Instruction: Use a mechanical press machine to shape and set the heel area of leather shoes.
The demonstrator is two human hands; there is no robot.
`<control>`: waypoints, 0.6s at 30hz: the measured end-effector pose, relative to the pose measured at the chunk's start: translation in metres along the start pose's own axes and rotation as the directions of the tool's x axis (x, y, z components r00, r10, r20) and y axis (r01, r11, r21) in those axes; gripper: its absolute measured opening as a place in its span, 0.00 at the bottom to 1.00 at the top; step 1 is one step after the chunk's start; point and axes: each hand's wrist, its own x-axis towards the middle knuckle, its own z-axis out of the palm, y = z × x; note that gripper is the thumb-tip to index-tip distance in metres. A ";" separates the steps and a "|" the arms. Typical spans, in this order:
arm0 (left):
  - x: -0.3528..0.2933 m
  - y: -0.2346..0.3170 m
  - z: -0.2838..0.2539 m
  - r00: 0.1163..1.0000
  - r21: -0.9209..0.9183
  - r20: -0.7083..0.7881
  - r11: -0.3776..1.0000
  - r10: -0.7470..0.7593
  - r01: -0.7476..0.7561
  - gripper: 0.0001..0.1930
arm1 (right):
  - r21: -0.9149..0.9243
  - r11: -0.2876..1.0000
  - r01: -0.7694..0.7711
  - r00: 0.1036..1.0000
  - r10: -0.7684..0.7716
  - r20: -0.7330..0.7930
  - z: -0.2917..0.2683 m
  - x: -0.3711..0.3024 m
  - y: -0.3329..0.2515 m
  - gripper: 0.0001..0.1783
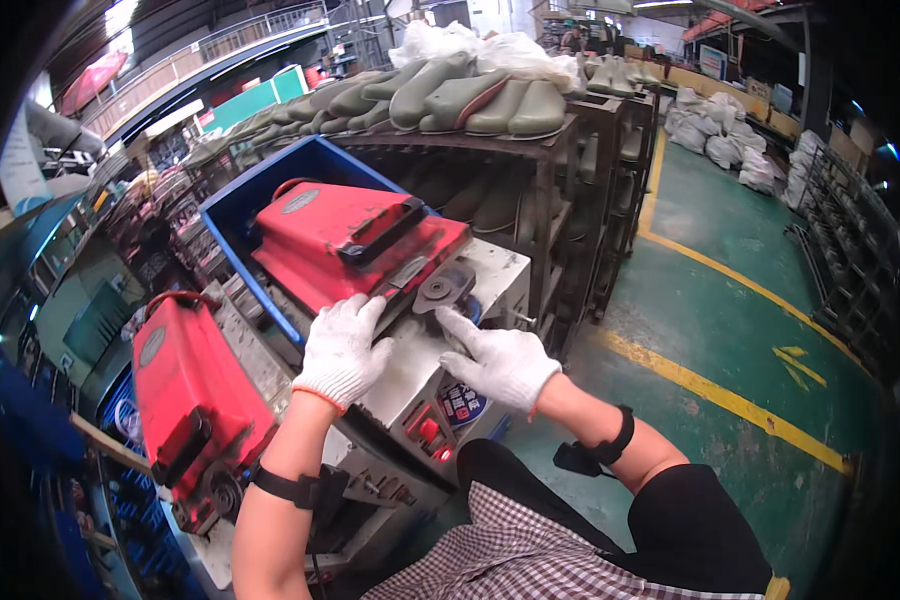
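A red machine cover [345, 230] with a black handle sits on a white machine body [505, 270]. At its near edge is a grey metal part with a round wheel [436, 290]. My left hand [342, 350], in a white knit glove, rests by the cover's near edge, fingers stretched and thumb apart. My right hand [505, 362], gloved the same way, is just below the wheel. Its index finger reaches to the grey part and its thumb stands apart lower down. I see nothing held in either hand.
A second red machine [195, 390] stands at left. Behind is a blue bin [240, 200]; a dark rack [545, 200] carries several olive-green boots [450, 95]. A red lit switch [430, 430] is on the machine's front. Green floor [690, 350] with yellow lines lies at right.
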 end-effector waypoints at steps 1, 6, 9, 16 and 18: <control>0.001 -0.002 0.002 0.995 0.105 -0.082 0.993 0.055 -0.046 0.32 | -0.049 0.998 -0.041 0.997 0.044 0.056 -0.010 0.002 -0.002 0.27; 0.030 -0.010 -0.036 0.931 0.239 -0.341 0.970 0.126 -0.044 0.33 | -0.054 0.937 0.346 0.913 -0.349 -0.213 -0.020 0.062 -0.003 0.16; 0.051 -0.017 -0.065 0.876 0.330 -0.471 0.942 0.104 0.066 0.35 | -0.180 0.935 0.305 0.945 -0.321 -0.065 -0.010 0.142 -0.002 0.21; 0.109 -0.060 -0.113 0.741 0.444 -0.659 0.862 0.128 0.246 0.34 | -0.224 0.967 0.118 0.845 0.021 0.534 0.062 0.303 0.018 0.67; 0.119 -0.075 -0.124 0.704 0.464 -0.694 0.842 0.151 0.277 0.33 | -0.202 0.975 0.091 0.842 0.032 0.538 0.086 0.309 0.009 0.71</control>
